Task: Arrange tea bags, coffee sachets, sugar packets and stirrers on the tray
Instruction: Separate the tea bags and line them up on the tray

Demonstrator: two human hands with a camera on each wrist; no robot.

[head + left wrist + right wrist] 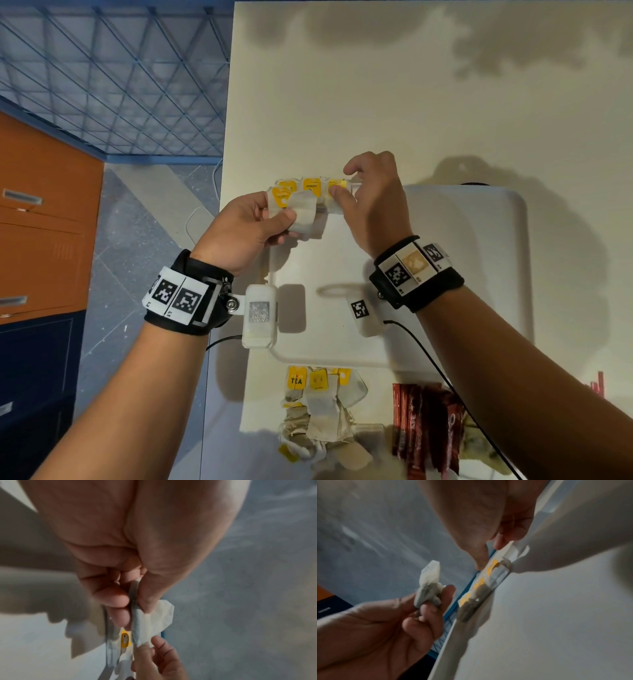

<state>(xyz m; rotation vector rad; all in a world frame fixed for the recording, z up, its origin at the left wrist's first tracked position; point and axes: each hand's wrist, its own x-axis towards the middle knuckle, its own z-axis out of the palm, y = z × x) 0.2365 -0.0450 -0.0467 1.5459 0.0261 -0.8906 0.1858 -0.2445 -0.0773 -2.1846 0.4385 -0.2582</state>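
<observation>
The left hand (pixel 245 228) holds a small bundle of tea bags (pixel 303 210). The grip is a pinch: thumb on the near face, curled fingers behind. In the left wrist view the bags (pixel 137 622) run edge-on between thumb and fingertips (pixel 118 616), with white paper projecting past the grip.

Immediately beyond this grip, a row of tea bags with yellow tags (pixel 310 188) lies along the far left corner of the white tray (pixel 479 274). The right wrist view shows the row (pixel 481 586) set against the tray rim, tags side by side.

The right hand (pixel 375 202) is at the right end of that row. Its thumb (pixel 342 197) presses on the end tag; the remaining fingers are loosely curled above. Whether the thumb and a finger pinch that bag cannot be told; the contact point is blurred in the wrist views. The two grips are close together, with the held bundle just left of the right thumb.

Toward the wrists from both grips, the tray floor is bare. Past the near tray rim, on the white tabletop (pixel 376 85), lies a loose pile of tea bags (pixel 320 411). Just right of that pile lie red coffee sachets (pixel 424 428). Red stirrers (pixel 599 385) show at the right edge, partly hidden by the right forearm.
</observation>
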